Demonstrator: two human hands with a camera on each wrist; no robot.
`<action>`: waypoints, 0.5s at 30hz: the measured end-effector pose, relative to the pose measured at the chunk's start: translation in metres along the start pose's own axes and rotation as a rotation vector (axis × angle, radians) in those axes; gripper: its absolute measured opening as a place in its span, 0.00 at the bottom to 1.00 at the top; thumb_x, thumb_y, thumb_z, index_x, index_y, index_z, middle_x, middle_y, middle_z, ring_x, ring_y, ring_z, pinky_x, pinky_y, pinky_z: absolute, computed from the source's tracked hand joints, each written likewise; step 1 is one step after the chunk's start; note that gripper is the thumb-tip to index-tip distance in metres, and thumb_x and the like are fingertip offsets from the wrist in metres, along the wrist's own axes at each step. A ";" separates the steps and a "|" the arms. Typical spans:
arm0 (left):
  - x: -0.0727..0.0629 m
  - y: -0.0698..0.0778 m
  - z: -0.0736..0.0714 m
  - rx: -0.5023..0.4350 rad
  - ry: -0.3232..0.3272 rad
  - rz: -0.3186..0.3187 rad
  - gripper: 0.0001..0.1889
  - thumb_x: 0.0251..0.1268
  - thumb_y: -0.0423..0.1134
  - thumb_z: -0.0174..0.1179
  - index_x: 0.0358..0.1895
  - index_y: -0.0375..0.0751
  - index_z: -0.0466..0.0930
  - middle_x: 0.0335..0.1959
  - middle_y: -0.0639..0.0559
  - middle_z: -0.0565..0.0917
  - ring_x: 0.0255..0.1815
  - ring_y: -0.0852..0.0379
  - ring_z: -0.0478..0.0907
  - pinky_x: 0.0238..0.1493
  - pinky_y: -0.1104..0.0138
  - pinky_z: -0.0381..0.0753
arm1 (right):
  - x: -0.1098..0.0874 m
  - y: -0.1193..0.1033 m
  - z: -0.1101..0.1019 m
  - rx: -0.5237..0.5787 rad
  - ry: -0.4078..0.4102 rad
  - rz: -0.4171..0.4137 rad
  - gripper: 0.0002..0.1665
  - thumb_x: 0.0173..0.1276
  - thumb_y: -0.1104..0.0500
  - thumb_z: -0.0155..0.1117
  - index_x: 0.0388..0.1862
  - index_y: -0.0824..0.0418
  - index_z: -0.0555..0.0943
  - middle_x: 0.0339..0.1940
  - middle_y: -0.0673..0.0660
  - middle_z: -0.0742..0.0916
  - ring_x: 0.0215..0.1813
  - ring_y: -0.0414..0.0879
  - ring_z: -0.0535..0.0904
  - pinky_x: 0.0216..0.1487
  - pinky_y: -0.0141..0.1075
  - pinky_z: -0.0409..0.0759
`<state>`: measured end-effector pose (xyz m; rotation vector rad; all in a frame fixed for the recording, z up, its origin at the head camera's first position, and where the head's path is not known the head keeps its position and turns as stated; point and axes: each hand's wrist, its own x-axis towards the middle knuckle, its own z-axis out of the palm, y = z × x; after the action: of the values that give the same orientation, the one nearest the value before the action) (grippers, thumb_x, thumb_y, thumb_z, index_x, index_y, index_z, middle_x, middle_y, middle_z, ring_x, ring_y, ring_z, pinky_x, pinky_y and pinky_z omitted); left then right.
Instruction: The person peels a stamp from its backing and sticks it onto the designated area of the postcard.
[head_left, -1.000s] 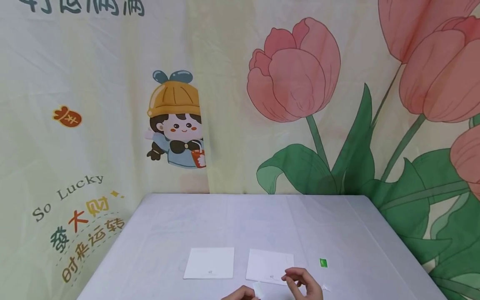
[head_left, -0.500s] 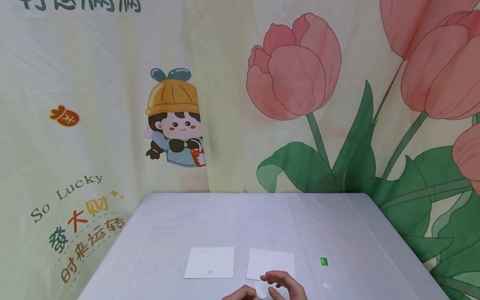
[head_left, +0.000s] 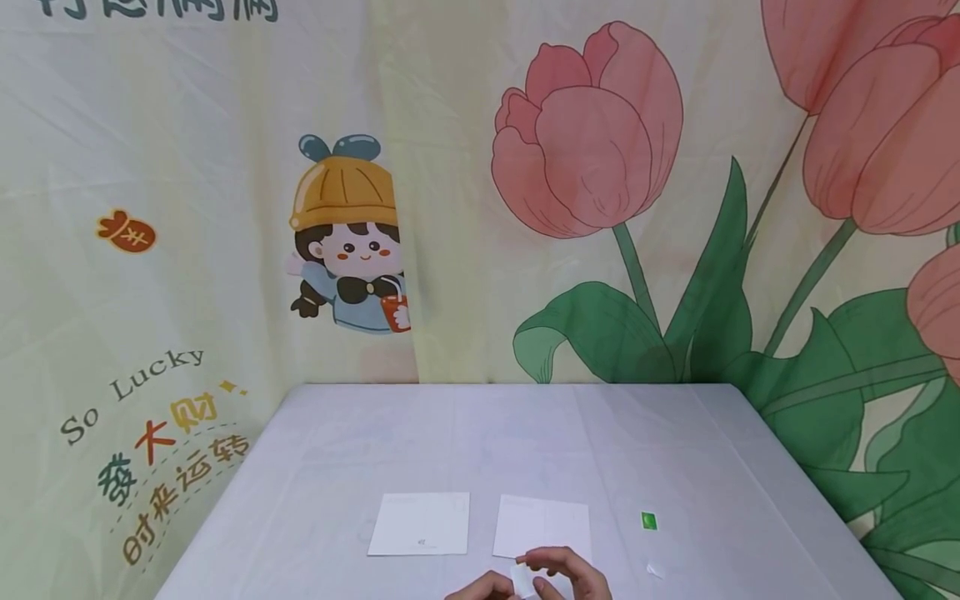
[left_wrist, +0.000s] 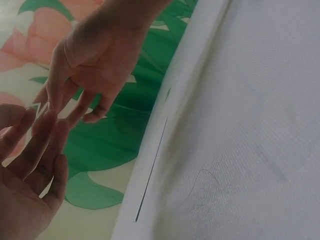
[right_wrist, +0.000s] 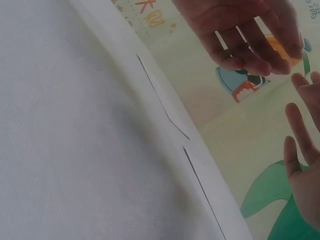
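In the head view my left hand (head_left: pixel 483 587) pinches a small white, see-through-looking piece (head_left: pixel 522 580) at the table's near edge. My right hand (head_left: pixel 573 573) meets it from the right; its index fingertip is at the piece's top edge and its thumb is lower down. In the left wrist view, the fingertips of my left hand (left_wrist: pixel 32 175) and right hand (left_wrist: pixel 95 60) come together around the thin white piece (left_wrist: pixel 38 107). The right wrist view shows both hands, but not the piece clearly. Beyond the hands lies a white card (head_left: pixel 543 527), partly covered by my right fingers.
Another white card (head_left: pixel 420 525) with a small grey mark lies to the left. A small green rectangle (head_left: pixel 648 521) is on the right, with a scrap of clear film (head_left: pixel 655 571) nearer me. The white-covered table (head_left: pixel 480 442) reaches a patterned curtain (head_left: pixel 450 192).
My right hand has moved left from over the right card's corner to the piece in my left hand, uncovering the clear scrap. The left hand has stayed nearly in place. The head view has tilted slightly.
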<state>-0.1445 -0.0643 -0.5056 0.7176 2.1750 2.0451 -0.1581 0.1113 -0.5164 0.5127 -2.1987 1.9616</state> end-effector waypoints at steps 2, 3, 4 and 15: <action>0.000 -0.001 -0.001 -0.014 -0.021 0.004 0.09 0.65 0.35 0.55 0.36 0.30 0.76 0.30 0.53 0.83 0.31 0.65 0.79 0.30 0.70 0.79 | 0.000 0.001 -0.001 0.005 -0.010 -0.024 0.10 0.64 0.64 0.60 0.45 0.62 0.79 0.40 0.51 0.85 0.42 0.43 0.78 0.41 0.40 0.69; 0.000 -0.002 -0.001 -0.019 -0.034 0.011 0.09 0.65 0.35 0.55 0.36 0.30 0.76 0.30 0.53 0.83 0.31 0.65 0.79 0.30 0.70 0.79 | 0.000 0.002 -0.002 0.005 -0.019 -0.056 0.10 0.63 0.66 0.60 0.44 0.63 0.79 0.40 0.52 0.85 0.42 0.44 0.77 0.40 0.40 0.69; 0.000 -0.003 -0.002 -0.028 -0.050 0.021 0.09 0.65 0.35 0.54 0.37 0.29 0.75 0.31 0.53 0.83 0.32 0.65 0.79 0.31 0.69 0.79 | 0.000 0.003 -0.002 0.002 -0.024 -0.089 0.10 0.63 0.67 0.60 0.44 0.63 0.79 0.40 0.52 0.85 0.41 0.44 0.77 0.39 0.40 0.69; 0.001 -0.012 -0.011 -0.089 -0.211 0.114 0.10 0.64 0.31 0.52 0.40 0.22 0.71 0.34 0.39 0.82 0.37 0.65 0.78 0.37 0.69 0.78 | -0.001 0.012 -0.008 -0.027 -0.027 -0.162 0.10 0.60 0.64 0.64 0.42 0.56 0.82 0.38 0.51 0.83 0.43 0.43 0.76 0.45 0.40 0.74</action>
<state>-0.1529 -0.0736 -0.5155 1.0170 1.9585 1.9978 -0.1623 0.1200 -0.5268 0.6934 -2.1221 1.8509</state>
